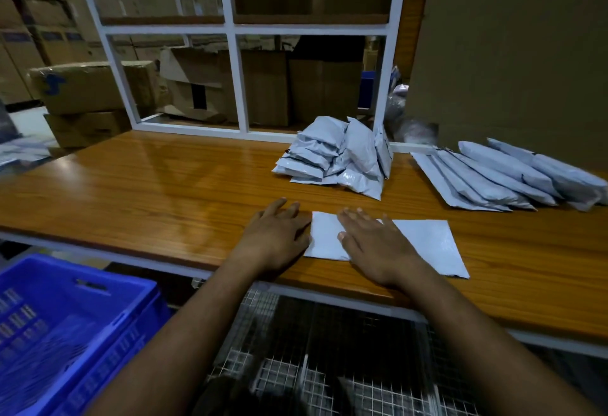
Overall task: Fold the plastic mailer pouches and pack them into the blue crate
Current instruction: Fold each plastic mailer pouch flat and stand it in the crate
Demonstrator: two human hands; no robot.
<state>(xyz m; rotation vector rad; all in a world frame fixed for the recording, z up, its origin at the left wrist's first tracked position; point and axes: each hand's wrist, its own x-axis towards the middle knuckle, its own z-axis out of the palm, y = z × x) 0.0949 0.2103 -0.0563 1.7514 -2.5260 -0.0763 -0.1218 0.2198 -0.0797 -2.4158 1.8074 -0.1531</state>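
A flat white mailer pouch point(411, 244) lies on the wooden table point(164, 185) near its front edge. The right hand point(378, 244) presses it with straight fingers; the left hand point(279, 238) rests flat at its left edge, gripping nothing. The blue crate point(65, 323) stands lower left.

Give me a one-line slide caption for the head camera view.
Both hands, left hand and right hand, press a mailer pouch flat on the wooden table.

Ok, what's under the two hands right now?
A flat white mailer pouch lies on the wooden table. The right hand presses flat on its middle; the left hand rests at its left edge, mostly on wood. The covered parts of the pouch cannot be seen.
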